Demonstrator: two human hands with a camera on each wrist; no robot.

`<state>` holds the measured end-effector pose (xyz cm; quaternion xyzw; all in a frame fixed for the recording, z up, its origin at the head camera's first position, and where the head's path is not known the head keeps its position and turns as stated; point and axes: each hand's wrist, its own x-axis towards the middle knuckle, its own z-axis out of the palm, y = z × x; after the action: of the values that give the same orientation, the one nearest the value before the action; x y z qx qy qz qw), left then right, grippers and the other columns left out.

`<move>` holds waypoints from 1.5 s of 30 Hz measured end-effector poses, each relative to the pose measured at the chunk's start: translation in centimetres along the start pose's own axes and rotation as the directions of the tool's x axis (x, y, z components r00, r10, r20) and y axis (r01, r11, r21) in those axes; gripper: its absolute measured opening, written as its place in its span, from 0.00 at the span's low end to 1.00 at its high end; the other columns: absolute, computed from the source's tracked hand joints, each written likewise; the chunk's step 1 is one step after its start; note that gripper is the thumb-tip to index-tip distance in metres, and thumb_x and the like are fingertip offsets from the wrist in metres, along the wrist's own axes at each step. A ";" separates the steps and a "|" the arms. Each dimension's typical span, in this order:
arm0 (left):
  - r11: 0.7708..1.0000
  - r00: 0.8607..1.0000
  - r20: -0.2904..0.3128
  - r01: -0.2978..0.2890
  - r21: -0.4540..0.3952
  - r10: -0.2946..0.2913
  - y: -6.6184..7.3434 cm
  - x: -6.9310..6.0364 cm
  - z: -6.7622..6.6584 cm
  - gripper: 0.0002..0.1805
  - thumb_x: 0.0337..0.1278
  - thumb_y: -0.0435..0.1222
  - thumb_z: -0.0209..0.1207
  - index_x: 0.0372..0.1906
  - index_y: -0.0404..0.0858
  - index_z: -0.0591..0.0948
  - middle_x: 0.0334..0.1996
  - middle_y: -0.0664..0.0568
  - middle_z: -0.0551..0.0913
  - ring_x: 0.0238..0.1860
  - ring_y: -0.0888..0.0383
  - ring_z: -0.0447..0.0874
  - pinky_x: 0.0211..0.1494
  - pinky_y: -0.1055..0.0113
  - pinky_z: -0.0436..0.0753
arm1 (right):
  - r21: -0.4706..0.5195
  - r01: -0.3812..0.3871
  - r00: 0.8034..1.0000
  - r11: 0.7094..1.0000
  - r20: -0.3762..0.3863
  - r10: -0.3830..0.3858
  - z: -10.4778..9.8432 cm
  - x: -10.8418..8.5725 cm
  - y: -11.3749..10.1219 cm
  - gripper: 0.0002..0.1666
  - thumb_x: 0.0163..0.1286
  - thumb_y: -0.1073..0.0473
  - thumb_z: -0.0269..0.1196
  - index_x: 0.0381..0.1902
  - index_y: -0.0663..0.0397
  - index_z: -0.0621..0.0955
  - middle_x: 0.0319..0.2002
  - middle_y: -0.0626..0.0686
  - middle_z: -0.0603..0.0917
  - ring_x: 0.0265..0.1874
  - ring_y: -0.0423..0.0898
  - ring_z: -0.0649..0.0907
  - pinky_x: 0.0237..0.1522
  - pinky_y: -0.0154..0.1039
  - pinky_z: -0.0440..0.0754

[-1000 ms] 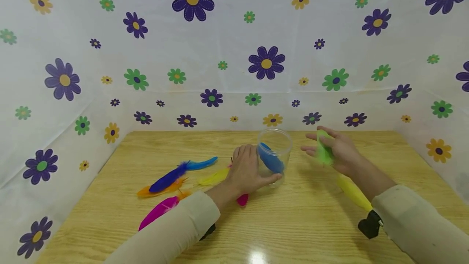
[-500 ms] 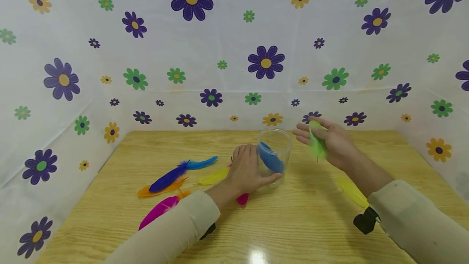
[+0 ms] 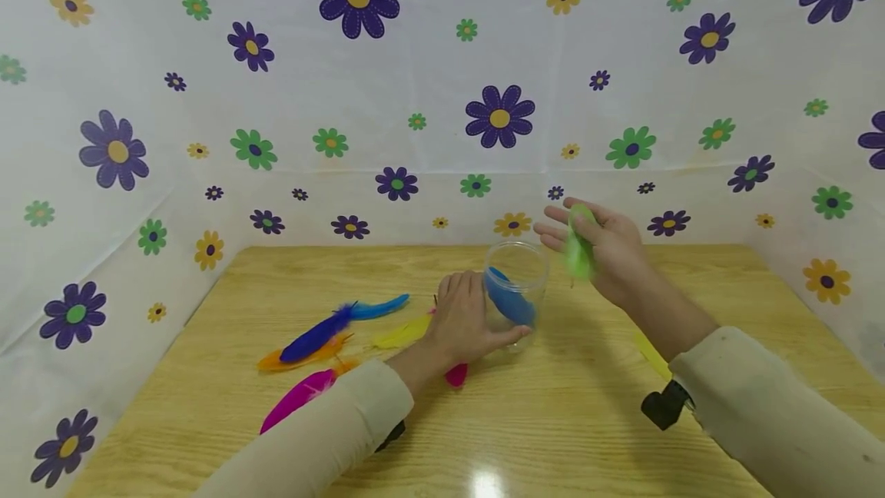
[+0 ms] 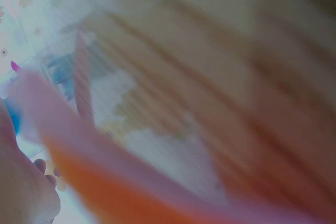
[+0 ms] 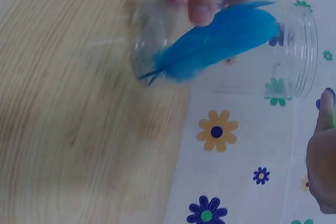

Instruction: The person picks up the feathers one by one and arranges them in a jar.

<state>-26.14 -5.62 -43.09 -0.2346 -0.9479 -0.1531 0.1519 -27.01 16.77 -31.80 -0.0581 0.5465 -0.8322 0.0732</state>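
Observation:
A clear jar point(image 3: 537, 283) stands upright on the table with a blue feather point(image 3: 508, 298) leaning inside it; the right wrist view shows the same blue feather point(image 5: 220, 38) through the jar wall. My left hand point(image 3: 462, 325) grips the jar's left side, thumb across its lower front. Just right of the jar's rim and above the table, my right hand point(image 3: 615, 252) pinches a light green feather point(image 3: 579, 248) under the thumb, its other fingers extended. The left wrist view is mostly blurred.
Left of the jar lie a dark blue feather point(image 3: 314, 335), a light blue one point(image 3: 380, 307), an orange one point(image 3: 276, 361), a magenta one point(image 3: 297, 398) and a yellow one point(image 3: 401, 334). Another yellow feather point(image 3: 650, 353) lies near my right forearm. Flowered cloth point(image 3: 387, 98) surrounds the table.
My right hand has moved left and up with the green feather, closer to the jar's rim. My left hand and the jar have stayed in place.

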 end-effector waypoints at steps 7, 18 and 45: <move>1.000 1.000 -0.025 -0.010 0.010 0.010 -0.2 -0.3 0.1 0.51 0.44 0.74 0.59 0.56 0.34 0.72 0.42 0.49 0.75 0.48 0.50 0.71 0.57 0.56 0.68 | 0.106 0.168 0.982 0.980 -0.108 -0.156 2.7 1.5 0.6 0.28 0.81 0.60 0.44 0.73 0.67 0.61 0.71 0.67 0.68 0.66 0.60 0.76 0.58 0.40 0.81; 0.999 0.999 -0.047 -0.025 0.025 0.026 -0.1 -0.1 0.3 0.50 0.43 0.75 0.59 0.56 0.35 0.72 0.42 0.50 0.75 0.47 0.51 0.71 0.55 0.57 0.68 | -0.202 0.351 0.925 0.915 -0.077 -0.372 3.8 2.3 2.6 0.22 0.79 0.60 0.51 0.64 0.69 0.73 0.63 0.64 0.79 0.55 0.49 0.86 0.55 0.37 0.82; 1.000 0.998 -0.064 -0.021 0.010 0.022 -0.5 -0.1 0.4 0.53 0.45 0.74 0.59 0.61 0.32 0.71 0.48 0.46 0.79 0.53 0.49 0.74 0.58 0.55 0.70 | -0.808 0.485 0.874 0.335 0.438 -0.210 6.4 0.9 3.0 0.24 0.73 0.77 0.49 0.59 0.57 0.82 0.69 0.57 0.74 0.56 0.56 0.84 0.49 0.34 0.84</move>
<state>-26.37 -5.91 -43.65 -0.2391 -0.9406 -0.1545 0.1850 -26.56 9.70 -32.07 -0.3106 0.8644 -0.3872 -0.0808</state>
